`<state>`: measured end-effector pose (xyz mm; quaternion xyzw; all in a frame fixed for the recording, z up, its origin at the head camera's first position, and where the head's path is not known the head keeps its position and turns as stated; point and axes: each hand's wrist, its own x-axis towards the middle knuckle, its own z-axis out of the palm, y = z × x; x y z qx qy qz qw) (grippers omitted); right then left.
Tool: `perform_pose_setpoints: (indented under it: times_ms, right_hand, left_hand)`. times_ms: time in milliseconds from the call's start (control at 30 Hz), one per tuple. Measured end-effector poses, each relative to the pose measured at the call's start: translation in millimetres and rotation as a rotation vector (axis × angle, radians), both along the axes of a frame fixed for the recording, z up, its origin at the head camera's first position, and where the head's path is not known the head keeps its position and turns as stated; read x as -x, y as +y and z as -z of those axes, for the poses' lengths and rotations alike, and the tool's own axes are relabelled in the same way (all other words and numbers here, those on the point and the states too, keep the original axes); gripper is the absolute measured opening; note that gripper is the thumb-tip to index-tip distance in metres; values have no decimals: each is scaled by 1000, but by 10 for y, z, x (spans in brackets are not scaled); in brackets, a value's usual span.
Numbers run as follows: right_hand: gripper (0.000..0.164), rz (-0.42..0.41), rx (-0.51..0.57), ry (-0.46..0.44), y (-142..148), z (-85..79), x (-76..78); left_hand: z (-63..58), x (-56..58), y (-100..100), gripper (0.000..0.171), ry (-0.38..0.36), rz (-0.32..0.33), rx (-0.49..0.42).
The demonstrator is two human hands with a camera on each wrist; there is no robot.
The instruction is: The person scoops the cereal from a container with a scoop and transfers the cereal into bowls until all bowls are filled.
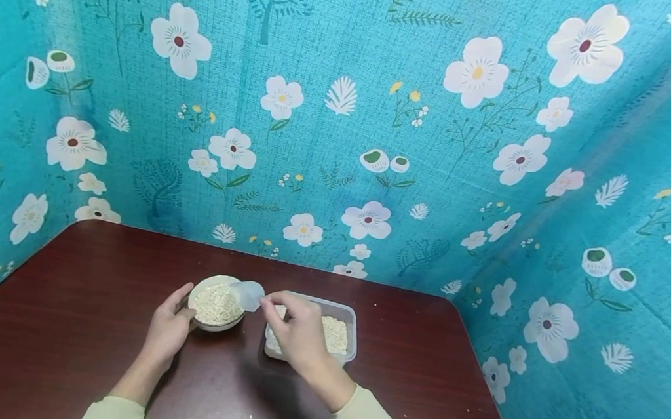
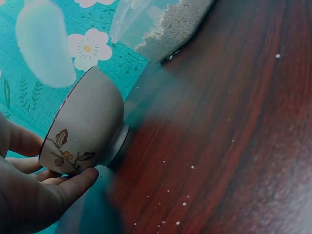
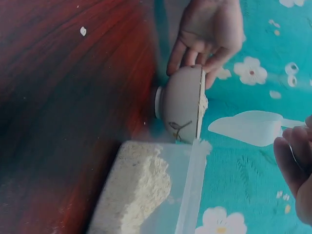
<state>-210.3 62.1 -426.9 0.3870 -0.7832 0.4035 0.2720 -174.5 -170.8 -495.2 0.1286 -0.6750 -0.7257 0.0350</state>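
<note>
My left hand (image 1: 167, 329) grips the side of a small bowl (image 2: 90, 117), its thumb at the rim. The bowl is pale outside with a brown leaf-and-flower pattern, and stands on the table. Pale rolled oats (image 1: 216, 303) fill it close to the rim. Between thumb and fingers, my right hand (image 1: 302, 334) pinches the handle of a translucent white scoop (image 3: 248, 127). The scoop hangs over the bowl's right edge, tip toward the oats. Under my right hand, a clear plastic container (image 1: 351, 339) holds more oats (image 3: 141, 195); the hand hides part of it.
A dark red-brown wooden table (image 1: 418, 361) carries the bowl and container side by side. Several small oat crumbs (image 2: 184, 204) lie scattered on it. Teal flowered cloth (image 1: 316, 155) hangs behind the table and along both sides.
</note>
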Motion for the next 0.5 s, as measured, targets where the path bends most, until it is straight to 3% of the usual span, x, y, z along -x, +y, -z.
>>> perform_pose_setpoints:
  times_ms: [233,333,500]
  right_hand:
    - [7,123,353,-479,334,-81,-46]
    - [11,172,470,-580,556,15,52]
    - [21,217,597,-655,912,96,103]
  left_hand:
    - [-18,6,-10,64,-22,-2,73]
    - [-47,10,-16,63,-15,-14,140]
    - [-126,22,-6,63,25,-30,269]
